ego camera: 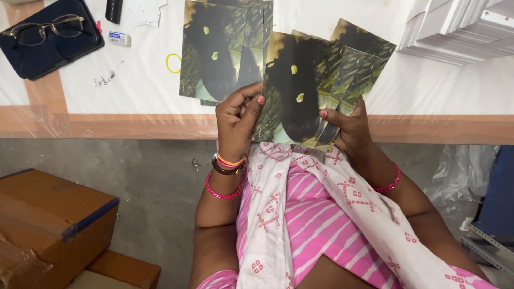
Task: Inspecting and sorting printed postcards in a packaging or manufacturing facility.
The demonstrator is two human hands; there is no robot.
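Observation:
Both my hands hold a fanned sheaf of printed cards (300,80), dark with green and yellow patches, just above the table's front edge. My left hand (237,120) grips the left side of the fan, thumb on the front card. My right hand (348,126) supports the fan from the right and underneath, thumb on the lower edge. A second pile of the same cards (219,48) lies flat on the table to the left of the fan.
The table (134,80) has a white plastic-covered top with orange tape bands. A dark blue case with spectacles (48,35) lies far left, a yellow rubber band (172,63) near the pile, stacked white sheets (460,29) at top right. Brown cartons (48,225) stand on the floor at left.

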